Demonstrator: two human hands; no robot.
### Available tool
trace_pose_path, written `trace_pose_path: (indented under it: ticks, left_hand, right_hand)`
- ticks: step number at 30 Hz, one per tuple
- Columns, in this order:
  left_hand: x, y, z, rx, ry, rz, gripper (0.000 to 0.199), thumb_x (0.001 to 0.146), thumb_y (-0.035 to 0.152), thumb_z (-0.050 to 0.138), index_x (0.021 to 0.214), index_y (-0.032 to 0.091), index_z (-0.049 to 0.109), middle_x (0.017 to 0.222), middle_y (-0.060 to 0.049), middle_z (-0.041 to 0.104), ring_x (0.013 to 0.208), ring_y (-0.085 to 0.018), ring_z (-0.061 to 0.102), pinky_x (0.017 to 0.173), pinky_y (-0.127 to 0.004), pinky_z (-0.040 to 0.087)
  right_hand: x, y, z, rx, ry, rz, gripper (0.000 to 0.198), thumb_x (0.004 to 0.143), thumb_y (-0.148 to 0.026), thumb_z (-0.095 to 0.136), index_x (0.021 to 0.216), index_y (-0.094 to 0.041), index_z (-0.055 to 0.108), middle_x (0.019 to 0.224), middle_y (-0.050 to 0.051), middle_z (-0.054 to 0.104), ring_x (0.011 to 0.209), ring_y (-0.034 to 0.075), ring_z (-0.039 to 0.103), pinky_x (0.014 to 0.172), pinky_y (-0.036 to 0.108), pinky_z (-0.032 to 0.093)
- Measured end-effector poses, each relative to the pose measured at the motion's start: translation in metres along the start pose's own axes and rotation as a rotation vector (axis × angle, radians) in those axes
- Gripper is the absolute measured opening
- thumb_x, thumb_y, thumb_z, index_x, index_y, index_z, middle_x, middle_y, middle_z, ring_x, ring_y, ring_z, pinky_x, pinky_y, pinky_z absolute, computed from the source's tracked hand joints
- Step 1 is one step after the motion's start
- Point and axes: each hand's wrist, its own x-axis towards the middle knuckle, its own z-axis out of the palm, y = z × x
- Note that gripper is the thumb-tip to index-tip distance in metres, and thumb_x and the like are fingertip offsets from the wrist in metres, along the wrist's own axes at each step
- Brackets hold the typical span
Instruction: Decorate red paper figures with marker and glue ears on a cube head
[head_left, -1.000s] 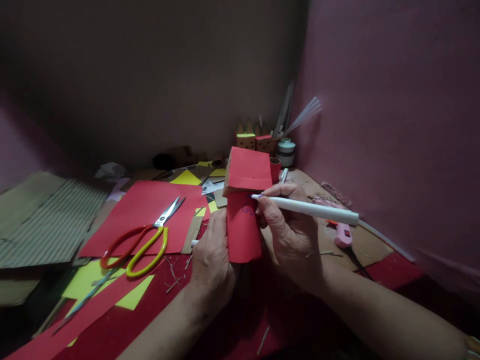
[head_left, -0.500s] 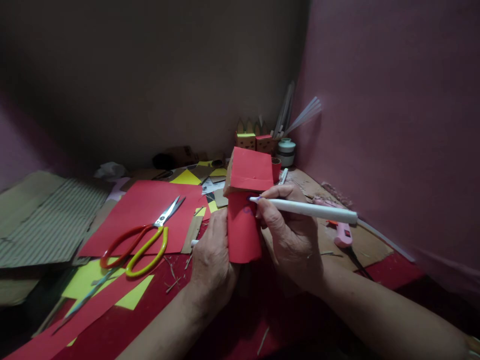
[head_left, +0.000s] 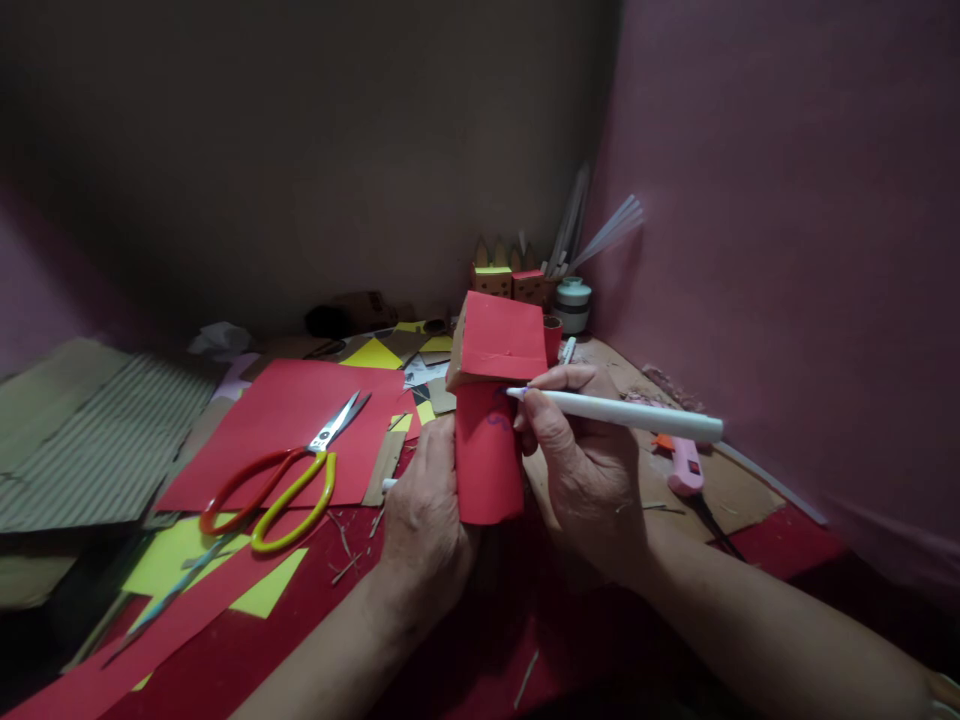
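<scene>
A small red paper house model (head_left: 489, 470) with a slanted red roof flap (head_left: 501, 335) and brown cardboard edges stands in the middle. My left hand (head_left: 429, 510) is closed round its left side, and the cap of a white pen (head_left: 388, 485) pokes out beside that hand. Pinched in my right hand (head_left: 589, 470) is a white marker pen (head_left: 630, 415), lying nearly level with its tip at the red wall just under the roof. Dark purple curved marks show on that wall. The fingers behind the model are hidden.
Red-and-yellow handled scissors (head_left: 300, 475) lie on a red paper sheet (head_left: 247, 420) at left, near corrugated cardboard (head_left: 105, 440) and yellow paper scraps (head_left: 274, 585). A pink glue gun (head_left: 686, 468) lies at right. Behind stand a pale jar (head_left: 572, 305) and decorated cardboard boxes (head_left: 491, 282).
The marker in my right hand has shifted slightly right and up, so more of the purple marks show. My left hand and the model have barely moved.
</scene>
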Motion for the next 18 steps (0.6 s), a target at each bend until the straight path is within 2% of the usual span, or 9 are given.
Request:
trace_pose_path:
  ticks: [5,10,18]
  left_hand:
    - [-0.0002,-0.0001,0.0003,0.019,0.016,0.027,0.018,0.1,0.029,0.052,0.114,0.02,0.058,0.098,-0.007,0.066,0.083,-0.024,0.064,0.074,-0.039,0.052]
    - [0.001,0.0013,-0.0007,-0.034,-0.004,-0.047,0.022,0.102,0.033,0.05,0.117,0.02,0.06,0.102,-0.007,0.068,0.085,-0.024,0.066,0.073,-0.039,0.052]
    - [0.0007,-0.0001,0.0023,-0.088,0.016,-0.06,0.017,0.098,0.032,0.054,0.113,0.022,0.058,0.098,-0.006,0.066,0.079,-0.023,0.064,0.068,-0.038,0.051]
  right_hand:
    - [0.0001,-0.0002,-0.0014,-0.014,-0.03,-0.029,0.005,0.1,-0.031,0.065,0.099,-0.027,0.062,0.089,-0.002,0.06,0.074,0.013,0.055,0.067,0.031,0.045]
    - [-0.0017,-0.0035,-0.0024,-0.049,-0.046,-0.023,0.005,0.1,-0.03,0.066,0.099,-0.026,0.063,0.088,-0.002,0.06,0.073,0.013,0.056,0.065,0.031,0.045]
    - [0.0008,-0.003,-0.0023,0.048,-0.026,-0.042,0.003,0.101,-0.028,0.063,0.098,-0.027,0.063,0.084,-0.003,0.059,0.072,0.014,0.055,0.067,0.033,0.045]
